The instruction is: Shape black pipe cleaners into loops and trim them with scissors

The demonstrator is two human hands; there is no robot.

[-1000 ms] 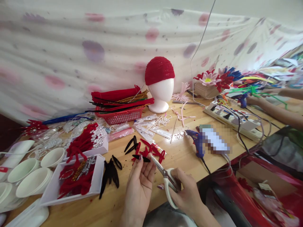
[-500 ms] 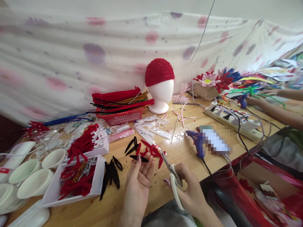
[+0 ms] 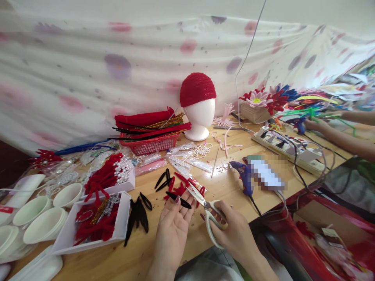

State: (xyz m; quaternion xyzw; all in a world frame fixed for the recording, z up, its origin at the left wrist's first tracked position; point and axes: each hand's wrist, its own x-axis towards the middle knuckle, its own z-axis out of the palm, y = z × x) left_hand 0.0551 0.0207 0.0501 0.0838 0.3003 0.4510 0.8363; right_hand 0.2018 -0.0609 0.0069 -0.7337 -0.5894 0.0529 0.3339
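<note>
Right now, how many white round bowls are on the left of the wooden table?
4 white round bowls: one beside the tray, one further left, one in front, one at the edge. More may be hidden.

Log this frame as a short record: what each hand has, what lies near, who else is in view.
left hand: palm up, a black petal at its fingertips
right hand: grips white-handled scissors, blades pointing at the petal
near the hands: black petals and red petals loose on the wooden table
left side: white tray of red pieces, white bowls
centre back: foam head with red cap, red basket
right side: blue glue gun, power strip
other person: arms at far right
</note>
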